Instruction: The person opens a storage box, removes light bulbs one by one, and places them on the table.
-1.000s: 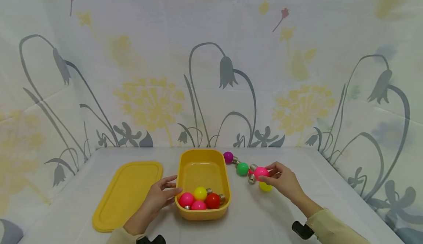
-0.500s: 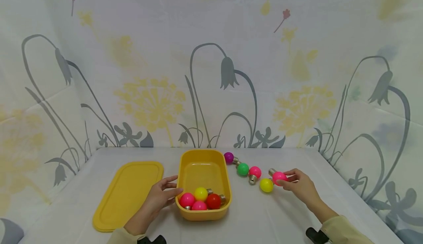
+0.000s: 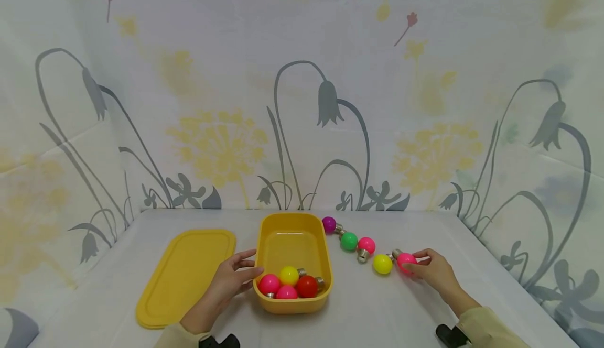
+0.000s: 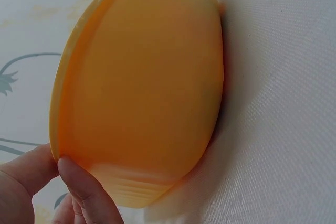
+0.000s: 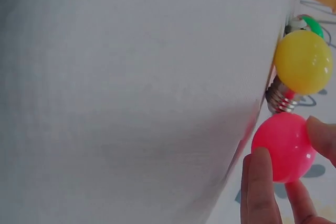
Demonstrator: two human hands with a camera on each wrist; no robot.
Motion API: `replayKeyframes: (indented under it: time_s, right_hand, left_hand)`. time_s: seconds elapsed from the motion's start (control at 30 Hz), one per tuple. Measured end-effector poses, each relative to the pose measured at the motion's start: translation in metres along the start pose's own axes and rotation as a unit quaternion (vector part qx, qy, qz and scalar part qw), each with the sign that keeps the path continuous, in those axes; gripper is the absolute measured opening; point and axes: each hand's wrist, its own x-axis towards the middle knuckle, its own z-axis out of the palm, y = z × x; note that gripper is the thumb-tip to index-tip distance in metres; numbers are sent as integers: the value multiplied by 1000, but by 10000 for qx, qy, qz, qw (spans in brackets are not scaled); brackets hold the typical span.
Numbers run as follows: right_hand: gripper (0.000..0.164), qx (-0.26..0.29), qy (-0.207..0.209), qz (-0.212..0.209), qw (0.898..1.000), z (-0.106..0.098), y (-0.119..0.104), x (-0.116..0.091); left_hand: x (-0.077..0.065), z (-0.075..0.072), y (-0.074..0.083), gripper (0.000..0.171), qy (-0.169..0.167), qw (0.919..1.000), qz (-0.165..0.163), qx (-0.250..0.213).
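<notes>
A yellow plastic box (image 3: 329, 248) holds several light bulbs at its near end, among them a yellow bulb (image 3: 289, 275) and a red bulb (image 3: 307, 286). My left hand (image 3: 228, 281) pinches the box's left rim between thumb and fingers; the left wrist view shows the thumb and a finger (image 4: 86, 195) at the rim's edge. To the right, my right hand (image 3: 436, 274) holds a pink bulb (image 3: 406, 263) by its round glass, its metal base pointing up and left. Right beside that bulb lies another yellow bulb (image 3: 382, 264). Fingers surround the pink globe (image 5: 283, 148) in the right wrist view.
A flat yellow lid (image 3: 184, 280) lies left of the box. Further back on the white table (image 3: 358, 306), a purple bulb (image 3: 329, 225), a green bulb (image 3: 348, 241) and another pink bulb (image 3: 366, 246) form a slanting row. A flower-printed cloth (image 3: 302, 143) hangs behind.
My right hand has carried the pink bulb rightward and lowered it to the right of the yellow bulb. The left hand stays at the box rim.
</notes>
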Motion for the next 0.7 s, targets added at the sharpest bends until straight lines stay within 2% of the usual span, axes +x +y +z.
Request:
replayKeyframes:
  time_s: [0.27, 0.47, 0.7]
  right_hand:
    - [58, 90, -245, 174, 9995, 3, -2, 6]
    - [61, 427, -481, 127, 9979, 6, -2, 7]
    - [62, 444, -461, 139, 9979, -3, -6, 4]
  left_hand:
    - [0, 1, 1, 55, 16, 10000, -17, -10]
    - [-1, 1, 1, 54, 39, 10000, -52, -21]
    - [-1, 1, 1, 55, 48, 10000, -60, 4]
